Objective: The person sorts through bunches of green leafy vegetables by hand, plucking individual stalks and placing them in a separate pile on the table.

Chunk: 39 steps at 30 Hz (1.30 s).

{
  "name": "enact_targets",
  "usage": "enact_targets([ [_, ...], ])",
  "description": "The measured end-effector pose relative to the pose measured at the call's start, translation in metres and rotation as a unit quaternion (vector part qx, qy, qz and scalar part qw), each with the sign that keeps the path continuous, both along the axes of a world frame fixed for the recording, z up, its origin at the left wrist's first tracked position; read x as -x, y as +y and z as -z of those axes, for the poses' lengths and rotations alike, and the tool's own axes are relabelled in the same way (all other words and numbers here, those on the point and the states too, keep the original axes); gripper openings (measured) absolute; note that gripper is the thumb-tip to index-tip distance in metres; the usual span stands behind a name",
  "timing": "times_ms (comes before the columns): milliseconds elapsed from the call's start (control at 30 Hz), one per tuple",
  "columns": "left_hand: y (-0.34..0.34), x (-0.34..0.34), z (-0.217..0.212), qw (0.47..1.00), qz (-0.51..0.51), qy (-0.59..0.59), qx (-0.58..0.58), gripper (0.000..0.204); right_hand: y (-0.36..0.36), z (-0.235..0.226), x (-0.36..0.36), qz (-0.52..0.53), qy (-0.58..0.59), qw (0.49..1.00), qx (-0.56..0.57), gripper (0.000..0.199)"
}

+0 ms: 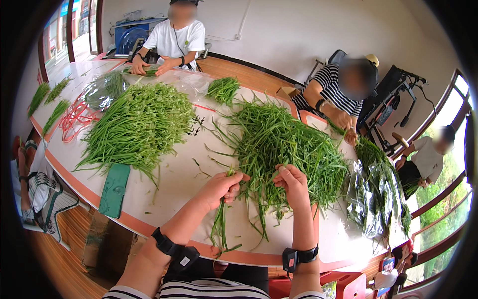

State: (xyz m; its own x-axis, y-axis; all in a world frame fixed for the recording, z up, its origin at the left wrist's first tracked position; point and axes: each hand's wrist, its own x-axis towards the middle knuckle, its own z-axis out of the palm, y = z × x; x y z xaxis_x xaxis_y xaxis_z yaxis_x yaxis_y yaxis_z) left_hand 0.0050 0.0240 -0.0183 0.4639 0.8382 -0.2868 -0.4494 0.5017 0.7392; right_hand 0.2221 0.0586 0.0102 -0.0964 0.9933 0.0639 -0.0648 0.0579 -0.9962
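Near the table's front edge, my left hand [221,189] is closed round a small bunch of chives [219,224]. Their green blades hang below the fist to the tabletop. My right hand [293,183] is pinched, thumb against fingers, over the near side of a loose heap of leafy chives [284,139]. What it holds, if anything, is too small to make out. To the left lies a broad pile of chive stems with pale buds [142,117]. A few loose blades and scraps lie between the two piles.
A green phone case [114,191] lies at the left front edge, with pink ties [77,117] beyond it. Clear plastic bags with greens [373,199] lie at the right. Two co-workers handle greens across the white table [179,199]; another person stands by the windows.
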Motion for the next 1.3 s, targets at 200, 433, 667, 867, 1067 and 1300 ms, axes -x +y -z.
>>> enact_targets([
  [200, 0.000, -0.002, -0.004, 0.999, -0.022, 0.021, -0.011, 0.026, -0.001, 0.011, 0.000, 0.006, 0.029, 0.998, 0.061, 0.026],
  [433, -0.005, -0.007, -0.008, 0.994, 0.090, 0.059, 0.003, 0.034, -0.020, 0.001, 0.023, -0.015, 0.102, 0.995, -0.001, 0.018],
  [667, 0.000, -0.001, -0.003, 1.000, 0.003, -0.027, -0.006, 0.030, -0.044, 0.010, 0.043, -0.139, 0.057, 0.988, -0.024, 0.016],
  [867, -0.002, -0.003, -0.004, 1.000, -0.025, 0.000, 0.008, 0.027, -0.044, 0.015, 0.044, -0.151, 0.025, 0.988, -0.001, 0.017],
  [1067, -0.003, -0.004, -0.005, 0.991, -0.114, 0.067, -0.035, 0.028, -0.042, 0.012, 0.045, -0.151, -0.012, 0.988, 0.013, 0.022],
  [1300, 0.001, -0.004, 0.000, 0.989, -0.149, 0.008, 0.010, 0.026, -0.034, 0.024, 0.040, -0.192, -0.063, 0.979, 0.033, 0.023],
])
